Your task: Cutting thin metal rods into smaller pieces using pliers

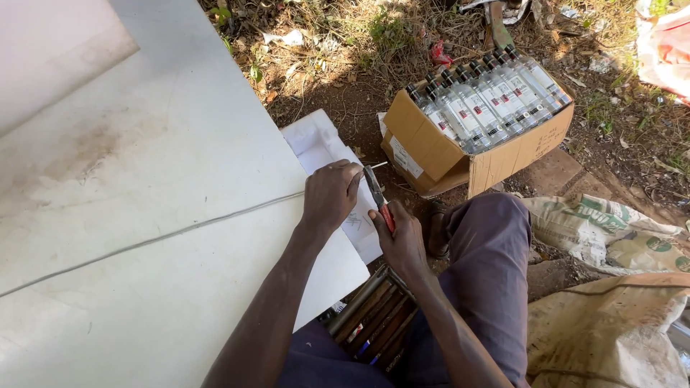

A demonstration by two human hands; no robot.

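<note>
Right hand [404,241] is gripping red-handled pliers [379,197]; left hand [330,194] is pinching a thin wire [376,165] at their tip, cardboard box of bottles [474,136] lying beyond both hands

Pliers' [379,197] handles hidden in the right hand [402,241], white sack [665,43] cut by the frame edge

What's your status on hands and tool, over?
Right hand grips red-handled pliers. Left hand pinches thin wire at white slab edge. Nothing obstructing.
</note>
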